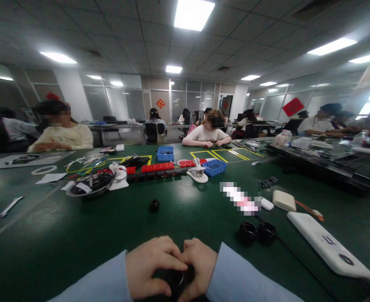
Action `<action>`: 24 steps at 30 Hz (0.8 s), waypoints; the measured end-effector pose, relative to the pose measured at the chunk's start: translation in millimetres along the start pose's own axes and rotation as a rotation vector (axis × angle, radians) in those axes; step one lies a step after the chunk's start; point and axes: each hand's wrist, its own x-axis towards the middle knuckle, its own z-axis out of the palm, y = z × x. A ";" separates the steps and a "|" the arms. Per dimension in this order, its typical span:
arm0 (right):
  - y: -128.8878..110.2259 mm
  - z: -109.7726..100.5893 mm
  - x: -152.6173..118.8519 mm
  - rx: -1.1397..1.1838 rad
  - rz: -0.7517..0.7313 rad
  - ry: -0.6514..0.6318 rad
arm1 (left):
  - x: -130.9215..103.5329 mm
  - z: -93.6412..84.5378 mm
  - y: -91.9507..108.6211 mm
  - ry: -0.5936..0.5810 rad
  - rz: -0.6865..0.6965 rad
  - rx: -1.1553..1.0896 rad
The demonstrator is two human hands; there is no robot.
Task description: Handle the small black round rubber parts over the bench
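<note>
Close to the near edge of the green table, my left hand (pixel 155 266) and my right hand (pixel 199 264) meet, thumbs and fingers curled around one black object (pixel 177 277). The hands hide most of it. It looks dark, smooth and shiny, and I cannot make out its kind. Two black ring-shaped parts (pixel 257 233) lie on the table to the right of my right hand. Farther ahead, a smaller black round part (pixel 154 205) rests by itself beyond my left hand.
A white power bank (pixel 328 243) with a cable and a cream-coloured case (pixel 284 200) lie on the right. A metal bowl of cables (pixel 90 189), red strips (pixel 158 167), and blue bins (pixel 215 167) stand ahead. A wrench (pixel 10 207) lies left. Several people sit around.
</note>
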 end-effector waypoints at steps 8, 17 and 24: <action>-1.3 -2.0 1.4 0.012 0.040 -0.016 | 2.3 -0.7 6.8 -0.055 -0.158 0.112; 7.8 9.4 9.0 0.012 0.118 0.130 | 8.7 8.2 21.3 0.104 -0.470 0.280; 7.4 13.3 11.9 -0.057 0.185 0.227 | 11.1 15.1 20.4 0.225 -0.525 0.358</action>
